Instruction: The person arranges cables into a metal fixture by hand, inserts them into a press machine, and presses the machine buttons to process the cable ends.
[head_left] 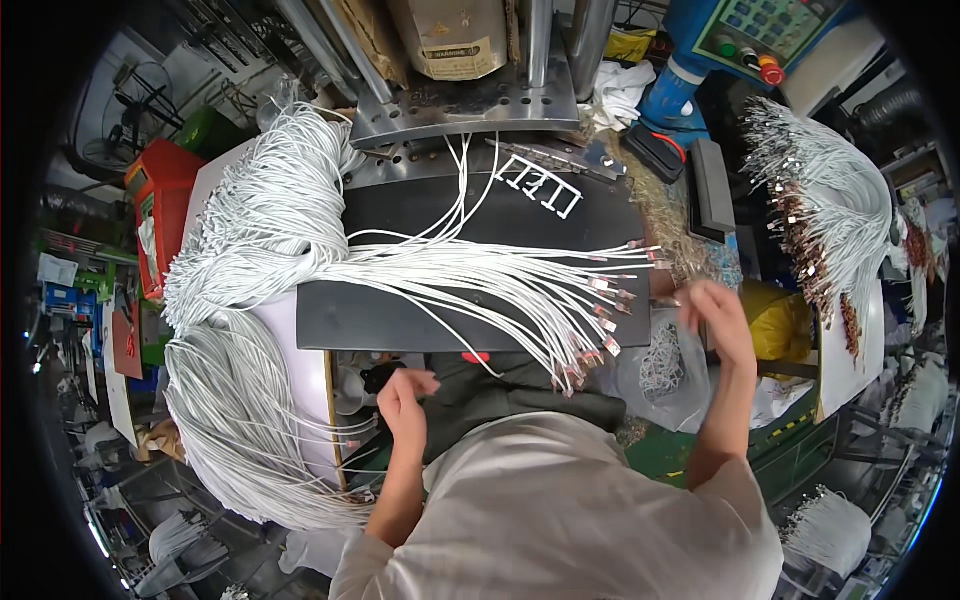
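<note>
white cables (430,265), left hand (404,396) curled at seven o'clock, right hand (713,308) bent at three, grips unclear; bag (690,400) at four holds bits (659,365)

Shirt: a loose, plain off-white shirt (570,510) is worn, creased softly across the front.
Left sleeve: the left sleeve (352,568) is cut short and wide, in the same pale cloth.
Right sleeve: the right sleeve (738,505) is cut to match, its opening left loose near the elbow.
Hem: the hem (540,418) is rounded and laid untucked over darker cloth.
Lower clothing: dark green-grey cloth (475,400), rumpled in folds, is seen below the front edge of the black table (345,322).
Hands: the left hand (407,400) and right hand (718,312) are ungloved.
Forearms: both are left uncovered.
</note>
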